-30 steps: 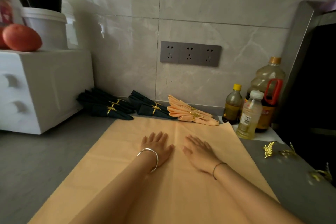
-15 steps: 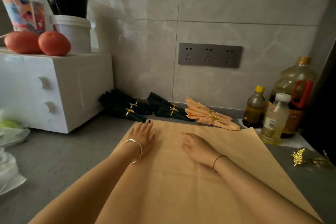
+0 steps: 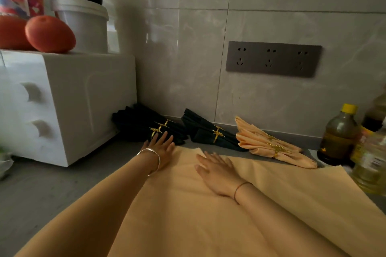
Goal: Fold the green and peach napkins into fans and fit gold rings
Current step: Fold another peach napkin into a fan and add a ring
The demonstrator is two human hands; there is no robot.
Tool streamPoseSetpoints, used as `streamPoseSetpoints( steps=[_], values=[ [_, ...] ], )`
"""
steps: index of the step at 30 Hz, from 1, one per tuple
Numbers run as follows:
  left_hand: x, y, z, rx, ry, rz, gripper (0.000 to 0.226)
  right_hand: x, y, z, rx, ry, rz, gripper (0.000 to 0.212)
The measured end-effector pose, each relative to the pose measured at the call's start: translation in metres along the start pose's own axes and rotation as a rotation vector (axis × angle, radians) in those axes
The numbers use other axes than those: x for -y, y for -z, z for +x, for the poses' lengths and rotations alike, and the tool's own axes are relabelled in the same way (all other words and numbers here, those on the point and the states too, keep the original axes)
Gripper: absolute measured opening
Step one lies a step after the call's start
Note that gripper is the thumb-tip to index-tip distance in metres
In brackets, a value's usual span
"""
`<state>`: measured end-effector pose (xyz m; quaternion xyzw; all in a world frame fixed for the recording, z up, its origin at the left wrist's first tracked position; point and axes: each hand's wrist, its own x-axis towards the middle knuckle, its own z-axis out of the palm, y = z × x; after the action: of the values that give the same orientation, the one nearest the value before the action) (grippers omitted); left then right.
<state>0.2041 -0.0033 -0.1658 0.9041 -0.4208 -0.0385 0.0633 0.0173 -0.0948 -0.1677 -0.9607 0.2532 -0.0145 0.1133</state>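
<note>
A large peach napkin point(image 3: 208, 215) lies spread flat on the grey counter. My left hand point(image 3: 161, 148) rests flat on its far left corner, fingers straight, close to the dark green fans. My right hand point(image 3: 217, 170) presses flat on the cloth near its far edge. Behind the cloth, against the wall, lie two groups of folded dark green napkin fans point(image 3: 144, 125) point(image 3: 206, 131) with gold rings point(image 3: 218, 133) on them. To their right sit folded peach fans point(image 3: 269, 146), also ringed in gold.
A white drawer box point(image 3: 69, 100) stands at left with orange fruit point(image 3: 50, 34), a white tub and a black pot on top. Oil bottles point(image 3: 339, 137) crowd the right edge. A socket strip point(image 3: 273, 59) is on the tiled wall.
Both hands have slid flat over the peach napkin toward its far left corner. The camera has come closer and turned left, so the loose gold rings at right have left the view.
</note>
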Motion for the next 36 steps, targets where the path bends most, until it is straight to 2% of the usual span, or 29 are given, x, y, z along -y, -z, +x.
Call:
streamPoseSetpoints(
  steps=[6, 9, 12, 14, 16, 19, 23, 24, 27, 28, 31, 33, 34, 36],
  values=[
    [-0.002, 0.016, -0.015, -0.075, 0.011, -0.096, 0.049, -0.006, -0.001, -0.021, -0.118, 0.033, 0.045, 0.05],
    [-0.008, 0.022, -0.04, -0.082, 0.021, -0.35, 0.052, -0.004, -0.001, -0.023, -0.284, 0.09, 0.084, 0.05],
    [-0.021, 0.024, -0.07, -0.012, 0.045, -0.701, 0.06, 0.0, 0.005, -0.03, -0.429, 0.156, 0.1, 0.053],
    [-0.027, 0.028, -0.083, -0.039, 0.05, -0.845, 0.053, 0.002, 0.009, -0.032, -0.474, 0.179, 0.077, 0.057],
    [-0.027, 0.031, -0.085, -0.15, 0.018, -0.907, 0.021, 0.002, 0.009, -0.03, -0.456, 0.164, 0.071, 0.057],
    [-0.018, 0.036, -0.081, -0.3, -0.005, -0.884, 0.039, 0.0, 0.011, -0.027, -0.415, 0.121, 0.116, 0.055],
    [-0.004, 0.035, -0.068, -0.45, 0.084, -0.881, 0.018, -0.013, 0.018, -0.046, -0.312, 0.073, 0.144, 0.054],
    [-0.002, 0.033, -0.065, -0.436, 0.109, -0.866, 0.023, -0.019, 0.018, -0.057, -0.279, 0.045, 0.111, 0.053],
    [-0.011, 0.025, -0.071, -0.297, 0.148, -0.636, 0.078, -0.033, 0.02, -0.095, -0.18, -0.052, 0.067, 0.053],
    [-0.02, 0.022, -0.078, -0.261, 0.127, -0.522, 0.09, -0.036, 0.021, -0.109, -0.135, -0.085, 0.055, 0.054],
    [-0.061, 0.01, -0.129, -0.074, -0.062, -0.273, 0.103, -0.041, 0.025, -0.157, -0.022, -0.152, 0.056, 0.057],
    [-0.082, 0.001, -0.177, 0.036, -0.205, -0.187, 0.126, -0.04, 0.028, -0.191, 0.046, -0.142, 0.081, 0.062],
    [-0.09, -0.004, -0.201, 0.075, -0.275, -0.154, 0.136, -0.039, 0.029, -0.21, 0.074, -0.127, 0.09, 0.068],
    [-0.098, -0.013, -0.246, 0.113, -0.393, -0.095, 0.137, -0.035, 0.029, -0.254, 0.105, -0.076, 0.081, 0.084]
  ],
)
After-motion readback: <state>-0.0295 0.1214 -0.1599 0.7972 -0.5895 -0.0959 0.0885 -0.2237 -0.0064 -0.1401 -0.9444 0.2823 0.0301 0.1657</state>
